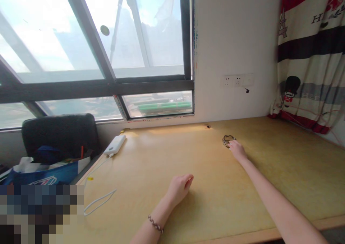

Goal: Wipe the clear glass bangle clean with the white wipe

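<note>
My right hand reaches far over the wooden table, its fingers closed on the near edge of a dark, thin, loop-shaped thing resting on the tabletop. The loop looks like twisted wire or a bracelet, but its kind is too small to tell. Nearer to me, my left hand is held over the middle of the table with its fingers curled in, and nothing shows in them. A beaded bracelet circles the left wrist.
The table carries a white power bank with a white cable at its left. A small dark object lies by the wall. Left of the table stands a black chair with a blue bag. A curtain hangs at right.
</note>
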### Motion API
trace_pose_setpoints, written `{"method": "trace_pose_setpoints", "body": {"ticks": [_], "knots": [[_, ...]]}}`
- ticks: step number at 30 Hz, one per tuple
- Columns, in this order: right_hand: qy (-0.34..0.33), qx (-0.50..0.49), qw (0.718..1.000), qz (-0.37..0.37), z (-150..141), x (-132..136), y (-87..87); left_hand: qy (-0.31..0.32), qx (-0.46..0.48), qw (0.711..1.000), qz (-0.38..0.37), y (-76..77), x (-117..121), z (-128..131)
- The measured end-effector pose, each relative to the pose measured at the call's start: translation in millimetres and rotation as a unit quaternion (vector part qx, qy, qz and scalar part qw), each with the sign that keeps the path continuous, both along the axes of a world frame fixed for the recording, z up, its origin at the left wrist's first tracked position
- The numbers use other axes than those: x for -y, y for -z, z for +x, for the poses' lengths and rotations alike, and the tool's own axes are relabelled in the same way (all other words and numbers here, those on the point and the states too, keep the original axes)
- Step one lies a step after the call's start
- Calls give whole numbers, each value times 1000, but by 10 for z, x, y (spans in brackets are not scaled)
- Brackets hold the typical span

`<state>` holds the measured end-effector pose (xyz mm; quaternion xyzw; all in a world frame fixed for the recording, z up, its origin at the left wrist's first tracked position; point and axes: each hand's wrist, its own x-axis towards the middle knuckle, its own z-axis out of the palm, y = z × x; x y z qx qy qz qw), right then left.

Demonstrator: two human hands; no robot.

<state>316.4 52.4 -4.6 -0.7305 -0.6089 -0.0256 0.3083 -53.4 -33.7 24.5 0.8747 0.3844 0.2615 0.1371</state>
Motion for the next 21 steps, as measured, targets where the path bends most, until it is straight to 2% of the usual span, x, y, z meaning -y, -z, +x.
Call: {"method": "trace_pose_setpoints", "body": {"ticks": [7,10,12,13,14,16,17,19,21], "knots": [[17,-7,1000,-18,-47,116,-238,-2,17,1000,-19,-38,22,-7],[39,-26,999,13,-397,306,-418,-1,49,998,-50,-39,25,4],[15,-140,986,90,-839,466,-536,-4,100,990,-101,-44,26,27],[-30,-226,968,104,-1102,547,-580,-4,136,981,-139,-49,25,41],[-82,-326,937,95,-1374,625,-608,-2,176,967,-182,-57,22,56],[-162,-502,849,36,-1877,760,-610,7,256,929,-266,-74,4,82],[-180,-539,823,14,-2080,814,-586,11,291,909,-299,-82,-10,89],[-210,-553,806,-7,-2353,889,-514,14,343,874,-344,-88,-52,90],[-239,-559,793,-25,-2461,926,-446,9,383,846,-371,-81,-105,71]]}}
